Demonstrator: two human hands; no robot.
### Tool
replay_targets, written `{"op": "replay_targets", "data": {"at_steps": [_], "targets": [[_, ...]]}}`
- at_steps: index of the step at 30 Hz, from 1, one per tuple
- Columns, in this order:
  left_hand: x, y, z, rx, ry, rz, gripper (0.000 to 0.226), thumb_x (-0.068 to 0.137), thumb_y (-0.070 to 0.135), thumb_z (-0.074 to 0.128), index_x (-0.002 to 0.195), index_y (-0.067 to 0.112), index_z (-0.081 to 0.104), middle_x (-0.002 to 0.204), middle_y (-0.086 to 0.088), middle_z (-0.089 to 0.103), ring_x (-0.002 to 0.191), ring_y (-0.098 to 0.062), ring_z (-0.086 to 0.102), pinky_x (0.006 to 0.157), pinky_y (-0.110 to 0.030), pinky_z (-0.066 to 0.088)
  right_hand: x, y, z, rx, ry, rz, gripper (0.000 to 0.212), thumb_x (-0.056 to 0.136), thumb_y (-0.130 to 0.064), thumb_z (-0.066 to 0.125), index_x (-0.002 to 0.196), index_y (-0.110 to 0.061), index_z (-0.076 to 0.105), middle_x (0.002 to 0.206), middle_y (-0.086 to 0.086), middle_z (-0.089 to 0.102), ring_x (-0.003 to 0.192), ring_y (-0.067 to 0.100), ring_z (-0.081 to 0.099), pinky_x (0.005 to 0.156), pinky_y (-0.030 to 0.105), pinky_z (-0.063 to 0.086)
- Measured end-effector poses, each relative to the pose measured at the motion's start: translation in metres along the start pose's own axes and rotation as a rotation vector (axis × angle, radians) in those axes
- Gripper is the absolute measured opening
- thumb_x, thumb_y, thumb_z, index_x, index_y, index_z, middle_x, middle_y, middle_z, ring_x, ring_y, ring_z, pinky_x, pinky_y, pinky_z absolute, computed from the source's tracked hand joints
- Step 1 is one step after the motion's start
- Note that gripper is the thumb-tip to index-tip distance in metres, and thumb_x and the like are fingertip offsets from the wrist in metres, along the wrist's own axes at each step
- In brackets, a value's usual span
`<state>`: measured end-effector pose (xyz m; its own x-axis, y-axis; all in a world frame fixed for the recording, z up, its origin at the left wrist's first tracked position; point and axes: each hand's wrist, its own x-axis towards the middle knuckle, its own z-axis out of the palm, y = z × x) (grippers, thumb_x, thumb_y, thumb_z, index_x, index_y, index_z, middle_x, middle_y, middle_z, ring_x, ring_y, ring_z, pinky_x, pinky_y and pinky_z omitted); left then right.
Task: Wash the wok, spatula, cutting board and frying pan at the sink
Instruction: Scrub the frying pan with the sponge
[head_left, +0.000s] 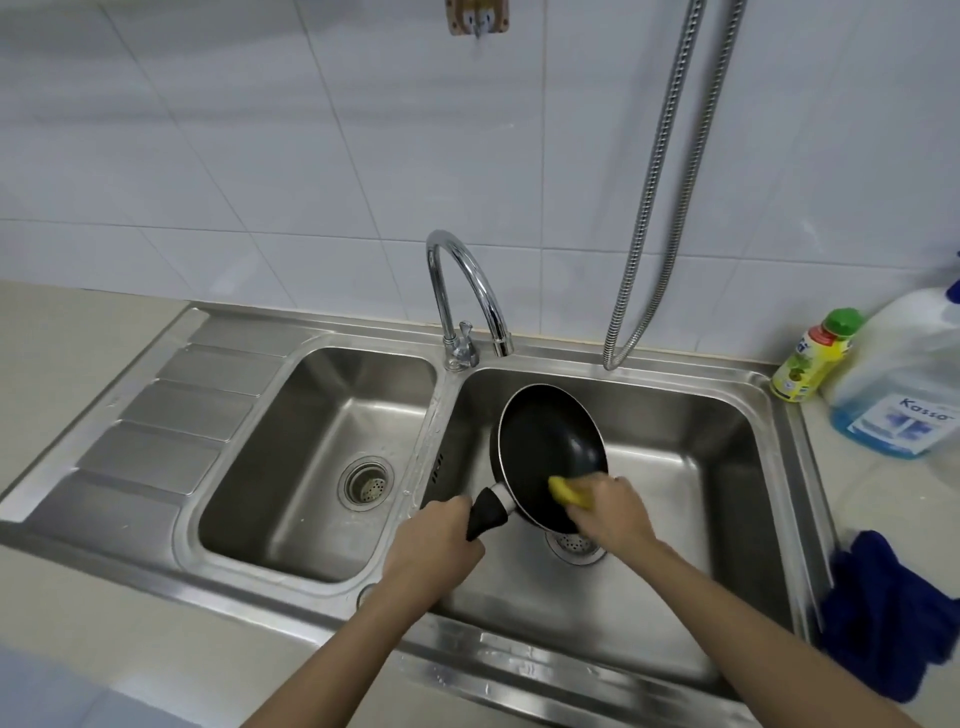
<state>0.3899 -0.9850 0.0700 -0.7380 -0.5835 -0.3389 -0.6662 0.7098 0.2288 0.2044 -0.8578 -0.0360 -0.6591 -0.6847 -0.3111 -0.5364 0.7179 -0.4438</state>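
Soap on that black handle looks like the main worry: the left hand has its grip curled round the handle of the frying pan, holding it tilted over the right basin of the sink, above the drain. The right hand clamps a yellow sponge against the pan's near rim. Hard scrubbing could twist the pan loose and drop it. The tap shows no water running, so suds may stay.
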Motion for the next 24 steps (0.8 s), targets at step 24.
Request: {"op": "replay_targets", "data": {"at_steps": [24], "targets": [[0.005,0.002,0.017,-0.632,-0.198,-0.148,0.021,0.079,0.013,0.064,0.092,0.016,0.048,0.063,-0.002,0.053,0.038,-0.007,0.042,0.034,-0.019,0.032,-0.008,0.006,-0.033,0.0,0.087,-0.259,0.046,0.079,-0.049,0.041,0.112,-0.033,0.068,0.11,-0.008,0.068,0.101,0.019,0.06,0.089,0.032,0.046]]}}
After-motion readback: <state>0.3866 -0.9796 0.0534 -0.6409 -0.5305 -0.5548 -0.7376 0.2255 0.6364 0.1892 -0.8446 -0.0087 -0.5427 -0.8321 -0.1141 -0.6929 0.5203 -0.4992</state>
